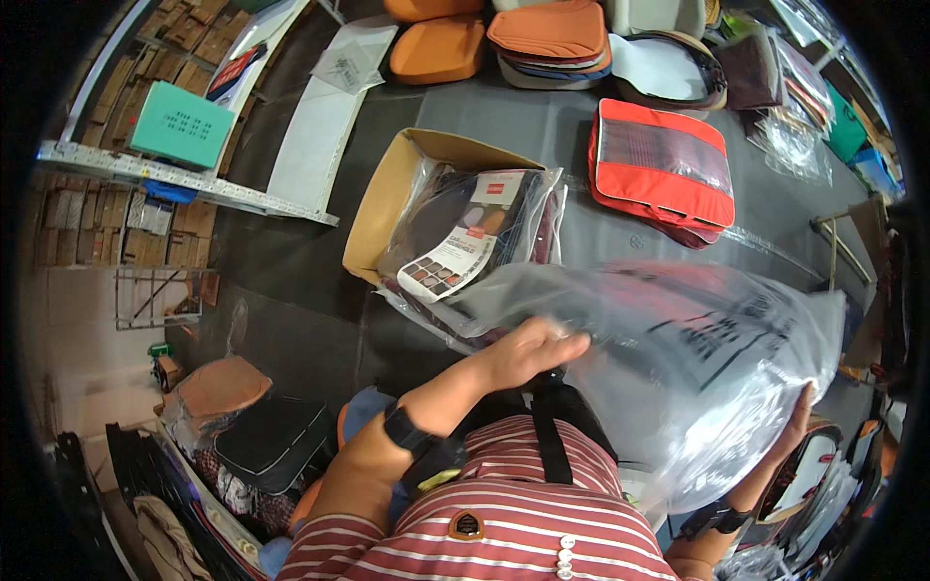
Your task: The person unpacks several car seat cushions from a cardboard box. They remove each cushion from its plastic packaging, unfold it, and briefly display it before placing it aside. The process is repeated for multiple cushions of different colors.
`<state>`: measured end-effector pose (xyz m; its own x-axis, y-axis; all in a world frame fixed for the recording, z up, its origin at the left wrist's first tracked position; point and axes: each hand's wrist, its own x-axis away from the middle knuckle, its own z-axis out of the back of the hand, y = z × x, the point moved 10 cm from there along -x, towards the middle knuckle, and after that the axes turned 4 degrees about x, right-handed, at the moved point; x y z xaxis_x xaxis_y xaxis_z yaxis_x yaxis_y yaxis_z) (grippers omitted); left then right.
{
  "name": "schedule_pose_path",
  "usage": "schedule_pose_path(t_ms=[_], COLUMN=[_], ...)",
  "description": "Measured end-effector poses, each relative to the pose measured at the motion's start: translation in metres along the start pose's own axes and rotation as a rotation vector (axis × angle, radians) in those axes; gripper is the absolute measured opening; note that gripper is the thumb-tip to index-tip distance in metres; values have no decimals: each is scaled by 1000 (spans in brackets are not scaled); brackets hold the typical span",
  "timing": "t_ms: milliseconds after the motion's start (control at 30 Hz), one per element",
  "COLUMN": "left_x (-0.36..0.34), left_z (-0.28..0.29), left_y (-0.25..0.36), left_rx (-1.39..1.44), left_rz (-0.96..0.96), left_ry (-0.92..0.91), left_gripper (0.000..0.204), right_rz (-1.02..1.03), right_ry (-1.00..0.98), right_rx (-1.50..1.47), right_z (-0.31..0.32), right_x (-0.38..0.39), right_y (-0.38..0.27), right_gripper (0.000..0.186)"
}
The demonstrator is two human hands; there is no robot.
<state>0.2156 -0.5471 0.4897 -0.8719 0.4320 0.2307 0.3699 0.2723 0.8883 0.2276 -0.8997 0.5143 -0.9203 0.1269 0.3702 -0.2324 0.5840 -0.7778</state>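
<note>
A large clear plastic bag (717, 358) with dark print spreads in front of me, creased and shiny. My left hand (538, 351), slightly blurred, pinches its near left edge between thumb and fingers. At the bag's right edge, my right hand (796, 421) grips the film, its fingers partly behind the plastic. Just beyond my left hand stands an open cardboard box (373, 218). Dark items in clear wrapping lie in it, topped by a printed card (455, 257). The bag's left end touches or overlaps the wrapped items' near corner.
On the grey table (484, 116), a red zippered case (664, 165) with a clear window lies beyond the bag. Orange seat cushions (547, 34) are stacked at the back. A green box (181, 124) sits on the left shelf. A black cushion (271, 445) is at lower left.
</note>
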Motion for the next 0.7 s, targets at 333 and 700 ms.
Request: schedule_pose_path(t_ms=[333,700], left_x=[75,125], left_z=[186,283], left_y=[-238,-271], left_rx=[-54,-850], left_rz=[455,731], left_ry=[742,821], left_gripper=[25,30], right_rz=[57,-838], right_ry=[296,117], right_rx=[-212,871], right_z=[223,210], right_x=[-48,22], right_y=[108,321], right_gripper=[27,26])
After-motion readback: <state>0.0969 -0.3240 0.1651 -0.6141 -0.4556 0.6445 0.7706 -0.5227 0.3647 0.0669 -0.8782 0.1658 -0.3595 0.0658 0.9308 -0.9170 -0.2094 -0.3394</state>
